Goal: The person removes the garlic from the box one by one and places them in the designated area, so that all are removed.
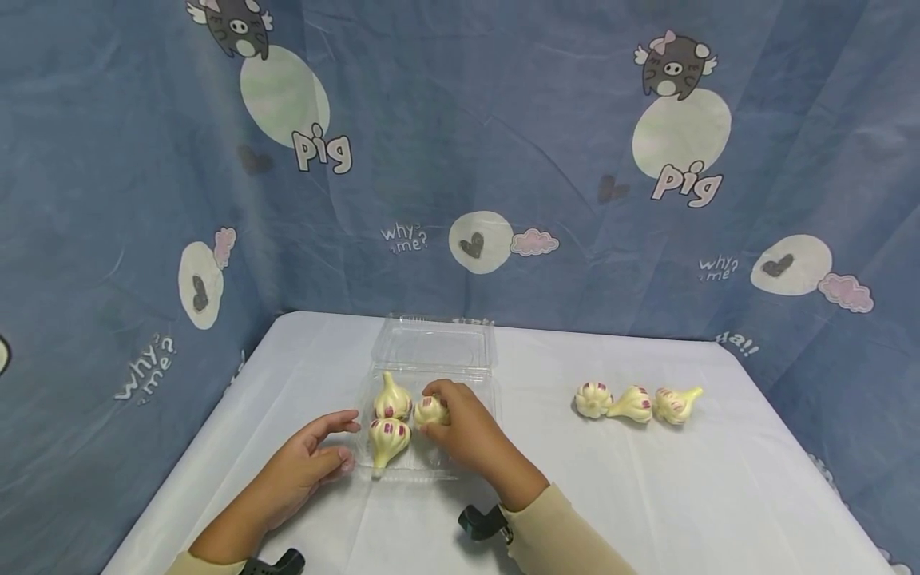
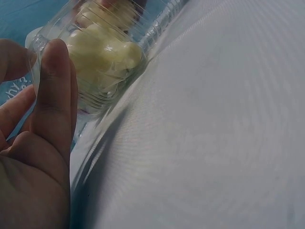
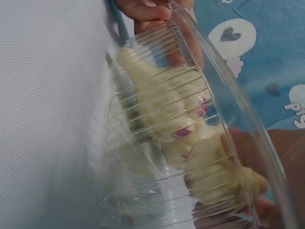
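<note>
The head view is evenly lit, the wrist views dimmer; glare streaks a clear, ribbed plastic box (image 3: pixel 152 183).

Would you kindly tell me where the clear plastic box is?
In the head view, the clear plastic box lies just left of centre on the white table, beside the left hand, with the right hand over it.

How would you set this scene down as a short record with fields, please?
Surface: white-covered table
Container: clear plastic tray, its hinged lid open at the far side
Right grip: holds a garlic bulb over or in the tray's right half
Left grip: fingers extended at the tray's left edge
Also in tray: far bulb, near bulb
Right of tray: row of three, left bulb, middle bulb, right bulb
Backdrop: blue printed fabric
</note>
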`<state>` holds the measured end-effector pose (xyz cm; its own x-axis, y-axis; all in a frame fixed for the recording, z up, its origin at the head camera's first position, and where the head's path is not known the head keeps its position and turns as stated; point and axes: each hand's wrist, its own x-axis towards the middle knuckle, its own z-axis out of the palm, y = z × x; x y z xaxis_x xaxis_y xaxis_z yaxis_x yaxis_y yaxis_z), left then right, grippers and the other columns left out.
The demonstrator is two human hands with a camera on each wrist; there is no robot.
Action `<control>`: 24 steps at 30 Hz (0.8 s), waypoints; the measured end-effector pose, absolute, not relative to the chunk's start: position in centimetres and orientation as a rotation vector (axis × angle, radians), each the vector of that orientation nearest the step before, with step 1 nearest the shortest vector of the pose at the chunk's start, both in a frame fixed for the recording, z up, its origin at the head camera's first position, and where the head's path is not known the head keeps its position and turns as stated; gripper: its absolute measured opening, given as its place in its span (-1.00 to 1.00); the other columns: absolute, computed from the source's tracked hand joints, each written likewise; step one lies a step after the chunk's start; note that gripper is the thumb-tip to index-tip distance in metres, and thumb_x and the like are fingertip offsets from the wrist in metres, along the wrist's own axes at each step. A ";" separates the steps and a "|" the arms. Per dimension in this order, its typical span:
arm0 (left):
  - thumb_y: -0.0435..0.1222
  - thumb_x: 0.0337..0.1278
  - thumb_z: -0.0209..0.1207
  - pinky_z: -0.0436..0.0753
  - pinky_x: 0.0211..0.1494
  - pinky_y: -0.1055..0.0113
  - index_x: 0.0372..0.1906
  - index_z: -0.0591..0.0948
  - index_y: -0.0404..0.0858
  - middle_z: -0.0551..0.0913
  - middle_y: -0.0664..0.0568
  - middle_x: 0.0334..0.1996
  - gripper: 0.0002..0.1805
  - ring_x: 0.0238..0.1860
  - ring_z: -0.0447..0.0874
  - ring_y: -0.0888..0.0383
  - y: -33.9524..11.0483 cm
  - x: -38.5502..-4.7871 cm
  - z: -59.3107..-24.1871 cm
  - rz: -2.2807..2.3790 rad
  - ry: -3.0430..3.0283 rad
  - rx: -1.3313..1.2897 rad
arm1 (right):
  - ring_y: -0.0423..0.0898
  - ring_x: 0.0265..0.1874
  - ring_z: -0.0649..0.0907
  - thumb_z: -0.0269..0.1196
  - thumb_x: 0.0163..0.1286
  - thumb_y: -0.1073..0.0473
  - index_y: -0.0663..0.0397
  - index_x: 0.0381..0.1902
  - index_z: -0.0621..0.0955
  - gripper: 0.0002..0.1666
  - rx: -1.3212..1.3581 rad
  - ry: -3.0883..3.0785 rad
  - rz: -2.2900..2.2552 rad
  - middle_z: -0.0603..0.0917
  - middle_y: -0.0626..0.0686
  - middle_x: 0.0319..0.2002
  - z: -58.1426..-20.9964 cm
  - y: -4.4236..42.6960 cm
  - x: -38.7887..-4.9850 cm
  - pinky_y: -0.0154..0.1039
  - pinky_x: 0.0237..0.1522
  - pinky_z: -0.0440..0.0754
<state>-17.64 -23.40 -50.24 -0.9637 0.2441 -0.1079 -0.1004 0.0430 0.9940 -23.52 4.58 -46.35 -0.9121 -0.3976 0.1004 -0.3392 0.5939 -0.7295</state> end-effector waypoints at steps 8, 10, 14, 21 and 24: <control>-0.34 0.42 0.28 0.73 0.00 0.38 0.60 0.21 -0.32 0.24 -0.27 0.42 -0.23 -0.22 0.61 0.32 -23.4 -17.7 -50.2 2.007 2.071 0.134 | -0.12 -0.02 0.59 0.48 0.36 0.14 -0.10 0.26 0.57 -0.46 -0.640 2.727 -1.274 0.61 0.07 0.16 -46.2 4.7 -23.7 -0.18 0.00 0.60; -0.34 0.42 0.28 0.73 -0.01 0.38 0.60 0.21 -0.32 0.24 -0.27 0.43 -0.23 -0.22 0.61 0.32 -23.4 -17.7 -50.2 2.006 2.072 0.132 | -0.14 -0.05 0.58 0.48 0.36 0.14 -0.12 0.26 0.58 -0.46 -0.637 2.722 -1.286 0.61 0.05 0.16 -46.2 4.7 -23.7 -0.21 -0.02 0.60; -0.34 0.42 0.27 0.73 -0.02 0.38 0.60 0.21 -0.32 0.24 -0.27 0.43 -0.23 -0.23 0.61 0.32 -23.4 -17.7 -50.1 2.005 2.076 0.137 | -0.17 -0.09 0.58 0.50 0.34 0.13 -0.13 0.23 0.59 -0.47 -0.648 2.724 -1.300 0.62 0.02 0.13 -46.1 4.8 -23.7 -0.25 -0.06 0.60; -0.35 0.43 0.27 0.72 -0.02 0.38 0.59 0.21 -0.33 0.25 -0.29 0.41 -0.24 -0.23 0.62 0.31 -23.4 -17.7 -50.3 2.011 2.078 0.154 | -0.18 -0.11 0.58 0.50 0.34 0.14 -0.13 0.22 0.60 -0.48 -0.659 2.708 -1.321 0.61 -0.01 0.10 -46.0 4.8 -23.6 -0.28 -0.08 0.61; -0.34 0.41 0.28 0.72 -0.03 0.37 0.59 0.22 -0.34 0.26 -0.30 0.41 -0.23 -0.24 0.63 0.30 -23.4 -17.7 -50.4 2.017 2.075 0.161 | -0.18 -0.07 0.59 0.50 0.35 0.13 -0.11 0.24 0.60 -0.47 -0.672 2.687 -1.338 0.61 0.00 0.12 -46.0 4.8 -23.5 -0.27 -0.04 0.63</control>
